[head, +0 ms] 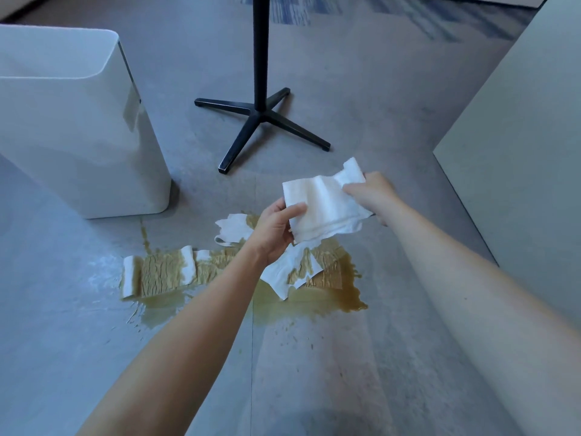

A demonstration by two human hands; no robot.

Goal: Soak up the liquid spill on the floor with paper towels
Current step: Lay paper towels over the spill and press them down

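Observation:
A brownish-yellow spill (pixel 327 302) spreads across the grey floor in the middle of the head view. Several paper towels lie in it: a soaked strip (pixel 157 273) at the left, a partly white sheet (pixel 234 229) at the back, and a stained sheet (pixel 298 269) in the middle. Above the spill I hold a clean white paper towel (pixel 327 206) with both hands. My left hand (pixel 276 229) grips its near left edge. My right hand (pixel 374 191) pinches its far right corner.
A white bin (pixel 78 127) stands at the left, just behind the spill. A black pole stand (pixel 261 111) with a cross-shaped base is behind the spill. A pale cabinet wall (pixel 518 146) runs along the right. Small droplets (pixel 292 335) dot the floor in front.

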